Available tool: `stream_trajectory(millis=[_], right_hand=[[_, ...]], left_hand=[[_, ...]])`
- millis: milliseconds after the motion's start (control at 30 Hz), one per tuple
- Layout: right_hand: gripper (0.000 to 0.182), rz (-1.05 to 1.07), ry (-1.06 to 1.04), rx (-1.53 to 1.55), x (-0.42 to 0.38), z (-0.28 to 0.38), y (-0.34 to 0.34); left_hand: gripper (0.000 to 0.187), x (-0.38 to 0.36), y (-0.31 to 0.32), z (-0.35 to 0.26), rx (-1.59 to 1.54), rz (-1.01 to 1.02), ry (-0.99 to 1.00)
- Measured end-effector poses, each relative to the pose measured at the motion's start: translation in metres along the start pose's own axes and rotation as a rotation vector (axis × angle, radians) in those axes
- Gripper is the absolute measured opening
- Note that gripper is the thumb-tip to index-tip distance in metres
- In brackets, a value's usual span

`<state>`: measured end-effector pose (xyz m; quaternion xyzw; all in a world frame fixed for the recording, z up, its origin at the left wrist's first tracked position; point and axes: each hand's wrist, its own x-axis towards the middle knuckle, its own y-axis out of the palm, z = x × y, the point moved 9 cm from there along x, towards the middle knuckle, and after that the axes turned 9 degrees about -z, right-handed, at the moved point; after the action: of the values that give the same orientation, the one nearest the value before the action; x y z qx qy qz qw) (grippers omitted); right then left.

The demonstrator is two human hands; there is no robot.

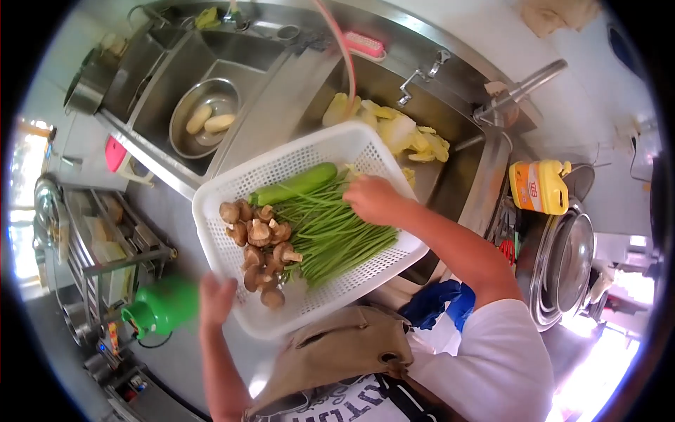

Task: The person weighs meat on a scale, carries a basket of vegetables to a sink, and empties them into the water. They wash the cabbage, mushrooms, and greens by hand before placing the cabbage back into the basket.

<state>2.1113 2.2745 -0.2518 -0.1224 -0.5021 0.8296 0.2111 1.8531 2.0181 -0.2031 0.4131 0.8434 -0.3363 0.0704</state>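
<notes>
A white perforated basket (pixel 323 313) rests tilted across the sink's front edge, close to my body. Several brown mushrooms (pixel 259 232) lie on its left side, a green gourd-like vegetable (pixel 295 184) along the back, and a pile of long thin green stalks (pixel 337 225) in the middle. My right hand (pixel 373 199) is over the upper right end of the stalks, fingers curled down and closed on them; the fingertips are partly hidden. My left hand (pixel 218 299) is blurred, just outside the basket's lower left side, with the thumb apart from the fingers and nothing visible in it.
Yellow-green leaves (pixel 404 133) lie in the right sink, under a tap (pixel 415 81) and a pink hose (pixel 341 35). A metal bowl (pixel 204 116) with pale peeled pieces sits in the left sink. A yellow jug (pixel 540 186) stands right, a green gas cylinder (pixel 165 306) left.
</notes>
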Motion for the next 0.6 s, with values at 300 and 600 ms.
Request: stream_trajectory(millis=[300, 600], right_hand=[[0.066, 0.159, -0.017, 0.005, 0.04, 0.024, 0.042], [0.085, 0.092, -0.071, 0.005, 0.046, 0.041, 0.044]], left_hand=[[0.029, -0.001, 0.005, -0.005, -0.128, 0.037, -0.06], [0.029, -0.013, -0.002, 0.002, -0.214, -0.081, -0.019]])
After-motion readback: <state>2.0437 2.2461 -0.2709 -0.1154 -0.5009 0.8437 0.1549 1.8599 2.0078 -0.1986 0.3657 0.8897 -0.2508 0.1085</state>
